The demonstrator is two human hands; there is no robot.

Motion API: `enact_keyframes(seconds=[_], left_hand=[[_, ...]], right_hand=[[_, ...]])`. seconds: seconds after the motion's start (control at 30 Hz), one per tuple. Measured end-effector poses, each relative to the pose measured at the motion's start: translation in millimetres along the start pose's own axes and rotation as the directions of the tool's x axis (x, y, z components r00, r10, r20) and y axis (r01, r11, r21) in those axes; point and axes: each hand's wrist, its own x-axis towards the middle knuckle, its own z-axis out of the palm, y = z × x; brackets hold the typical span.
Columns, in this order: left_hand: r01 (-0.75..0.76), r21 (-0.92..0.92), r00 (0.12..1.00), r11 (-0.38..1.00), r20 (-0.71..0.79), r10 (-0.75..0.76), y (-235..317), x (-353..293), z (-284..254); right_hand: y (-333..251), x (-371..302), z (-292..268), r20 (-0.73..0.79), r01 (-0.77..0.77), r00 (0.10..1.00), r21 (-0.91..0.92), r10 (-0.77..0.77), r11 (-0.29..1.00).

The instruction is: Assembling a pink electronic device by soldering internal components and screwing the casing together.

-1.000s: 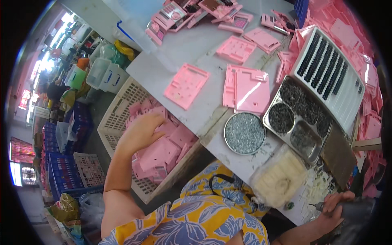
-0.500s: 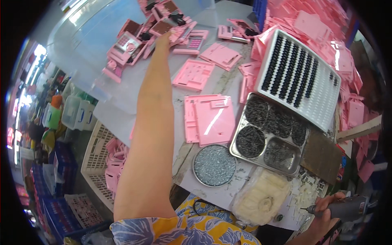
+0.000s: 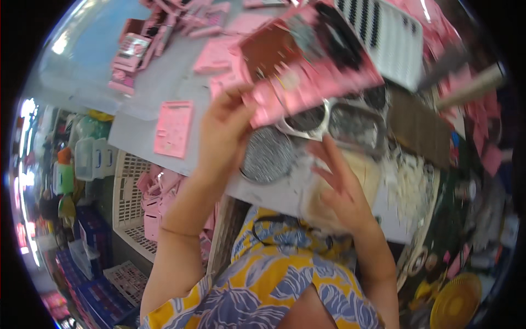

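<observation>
The left hand (image 3: 227,123) pinched the near left corner of a blurred pink cosmetic case (image 3: 323,82), raised over the compartmented metal tray (image 3: 330,125), its brown panel (image 3: 269,49) showing. The right hand (image 3: 342,194), fingers loosely spread, hovered by the cream-coloured wrapped package (image 3: 370,170), apart from the case.

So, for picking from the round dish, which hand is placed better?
Probably the right hand: it looks empty and open, near the dish. The left hand is occupied, holding the pink case by its edge.
</observation>
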Motion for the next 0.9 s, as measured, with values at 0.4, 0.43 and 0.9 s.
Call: enact_keyframes(seconds=[0.4, 0.43, 0.9], left_hand=[[-0.745, 0.53, 0.606, 0.405, 0.791, 0.082, -82.8, -101.4, 26.6], [-0.824, 0.435, 0.491, 0.364, 0.868, 0.075, -97.0, -95.8, 24.3], [-0.74, 0.545, 0.471, 0.394, 0.838, -0.274, -94.2, -102.8, 38.5]], right_hand=[[-2.5, -68.0, -92.9, -0.239, -0.32, 0.901, 0.202, 0.363, 0.926], [-1.4, -67.1, -101.1, -0.281, -0.337, 0.907, -0.037, 0.314, 0.941], [12.0, -37.1, -147.1, -0.021, -0.059, 0.982, -0.978, 0.188, 0.198]])
